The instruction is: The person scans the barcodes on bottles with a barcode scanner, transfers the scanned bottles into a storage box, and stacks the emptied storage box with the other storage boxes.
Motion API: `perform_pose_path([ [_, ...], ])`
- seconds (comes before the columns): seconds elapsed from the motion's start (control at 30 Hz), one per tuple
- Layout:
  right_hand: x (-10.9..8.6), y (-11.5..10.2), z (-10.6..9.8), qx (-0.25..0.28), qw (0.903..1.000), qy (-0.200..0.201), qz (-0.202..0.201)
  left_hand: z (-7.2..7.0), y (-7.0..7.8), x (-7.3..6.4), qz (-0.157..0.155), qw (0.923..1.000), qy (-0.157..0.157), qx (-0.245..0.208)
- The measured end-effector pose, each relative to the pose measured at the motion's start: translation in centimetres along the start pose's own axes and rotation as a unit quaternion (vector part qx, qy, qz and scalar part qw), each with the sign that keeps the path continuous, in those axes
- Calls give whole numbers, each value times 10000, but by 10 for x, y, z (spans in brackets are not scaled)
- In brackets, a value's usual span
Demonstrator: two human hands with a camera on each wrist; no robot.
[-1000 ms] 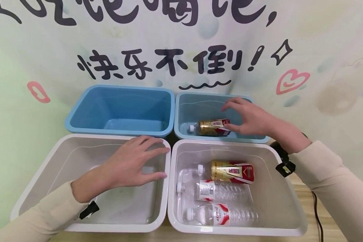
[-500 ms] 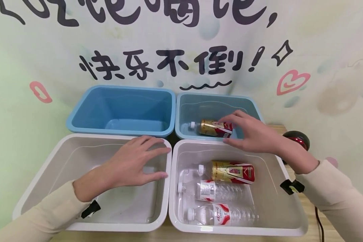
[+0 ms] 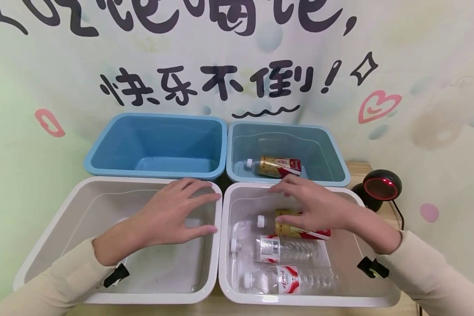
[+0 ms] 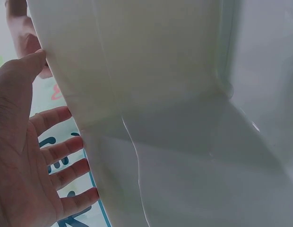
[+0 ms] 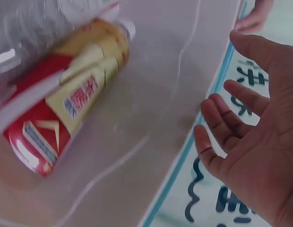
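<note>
Two transparent ribbed plastic bottles with red-and-white labels (image 3: 290, 279) lie parallel in the right-hand white rectangular plastic bin (image 3: 300, 300), caps to the left; lying flat probably prevents toppling. Beyond them in the same bin lies a gold-and-red bottle with a white cap (image 5: 73, 97). The right hand (image 3: 320, 204) hangs above it, fingers loosely bent, gripping nothing—a spread that likely leaves room for a bottle's girth.

The left hand (image 3: 170, 217) is over the left-hand white rectangular plastic bin (image 3: 142, 298), holding nothing, fingers spread near the inner rim; contact cannot be confirmed.

Behind, two blue rectangular plastic bins (image 3: 154, 171) stand side by side—close placement presumably shortens hand travel. The right-hand one holds a second gold-and-red bottle (image 3: 280, 167) on its side.
</note>
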State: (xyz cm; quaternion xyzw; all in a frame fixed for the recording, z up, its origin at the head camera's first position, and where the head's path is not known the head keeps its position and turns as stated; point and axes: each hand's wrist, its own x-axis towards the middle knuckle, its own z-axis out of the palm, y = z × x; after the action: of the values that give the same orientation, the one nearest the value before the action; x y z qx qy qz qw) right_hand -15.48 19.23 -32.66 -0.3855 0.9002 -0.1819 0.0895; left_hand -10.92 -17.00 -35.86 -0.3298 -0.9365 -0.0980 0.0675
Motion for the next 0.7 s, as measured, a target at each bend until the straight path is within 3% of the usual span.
perform_pose_path([
  [0.37, 1, -16, 37, -428, 9972, -510, -330, 1, -2, 1, 147, 9997, 195, 44],
  [0.7, 6, -22, 72, 17, 9899, -1371, -370, 1, -1, 0, 136, 9998, 151, 65],
])
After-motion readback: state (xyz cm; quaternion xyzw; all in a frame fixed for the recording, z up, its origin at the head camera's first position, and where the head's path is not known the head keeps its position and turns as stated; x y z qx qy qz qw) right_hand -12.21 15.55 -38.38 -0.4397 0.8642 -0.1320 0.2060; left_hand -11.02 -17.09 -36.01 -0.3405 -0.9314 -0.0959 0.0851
